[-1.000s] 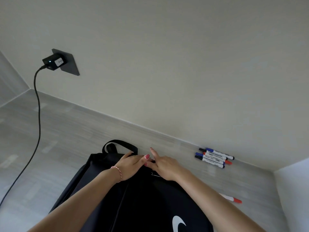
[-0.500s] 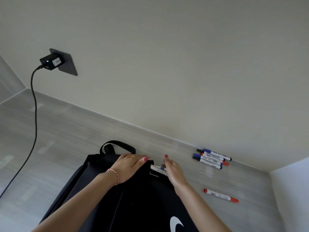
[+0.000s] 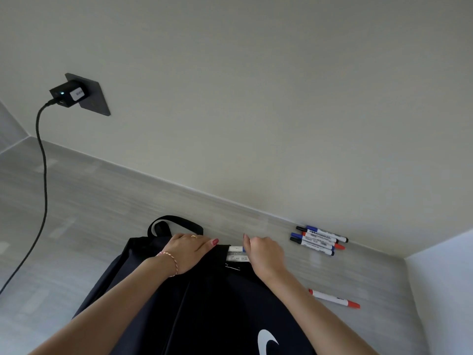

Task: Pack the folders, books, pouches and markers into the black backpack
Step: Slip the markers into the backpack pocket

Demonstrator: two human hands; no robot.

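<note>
The black backpack [image 3: 194, 298] lies flat on the grey tabletop [image 3: 102, 213], its top opening pointing toward twelve o'clock. The left hand [image 3: 190, 252] rests on the bag's upper edge with fingers extended and nearly straight, pressing the fabric down beside the opening. The right hand [image 3: 263, 252], at about two o'clock from the bag's centre, has its fingers curled around two whiteboard markers [image 3: 236, 253] whose white barrels already sit partly inside the mouth of the bag.

The step in hand looks like feeding these markers into the backpack. To do it well, the left hand should keep the opening held apart so the caps do not snag on the zip pull [image 3: 233, 267] just below, while the right slides the markers in lengthwise and lets go only once they are fully past the lip.

More remains: a cluster of four markers [image 3: 318, 239] lies against the wall at three o'clock, and a single red-capped marker [image 3: 334, 298] sits apart at four o'clock. No folders, books or pouches are visible outside the bag.
</note>
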